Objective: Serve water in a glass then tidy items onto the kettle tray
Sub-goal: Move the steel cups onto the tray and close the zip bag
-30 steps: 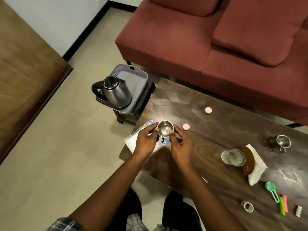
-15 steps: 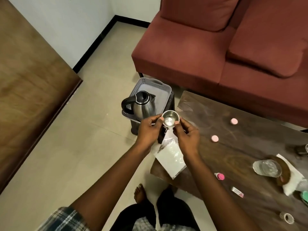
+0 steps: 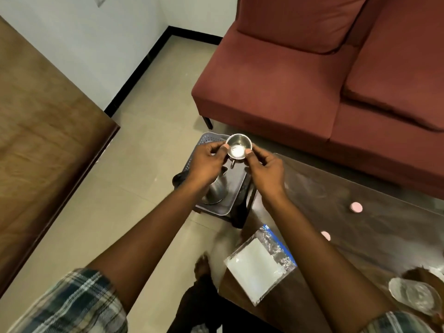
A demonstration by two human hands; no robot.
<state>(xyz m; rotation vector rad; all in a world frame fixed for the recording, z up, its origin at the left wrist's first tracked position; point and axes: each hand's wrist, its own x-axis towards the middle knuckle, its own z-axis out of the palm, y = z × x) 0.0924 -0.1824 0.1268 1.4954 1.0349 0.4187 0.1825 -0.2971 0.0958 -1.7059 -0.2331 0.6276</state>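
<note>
A small steel cup [image 3: 238, 146] with a handle hangs above the far end of the grey kettle tray [image 3: 222, 210]. My left hand [image 3: 206, 162] pinches its left rim and my right hand [image 3: 264, 171] pinches its right rim. The steel kettle [image 3: 217, 192] stands on the tray, mostly hidden under my left wrist. A clear drinking glass [image 3: 413, 296] sits on the dark table [image 3: 336, 212] at the lower right.
The tray rests on a low black stand [image 3: 240, 212] beside the table's left end. A clear plastic bag [image 3: 260, 263] overhangs the table corner. Two pink caps [image 3: 355, 207] lie on the table. A red sofa [image 3: 312, 80] stands behind; a wooden panel [image 3: 43, 131] is left.
Both hands have carried the steel cup away from the table, leftwards and outwards, until it hangs over the kettle tray. The view has swung left with them.
</note>
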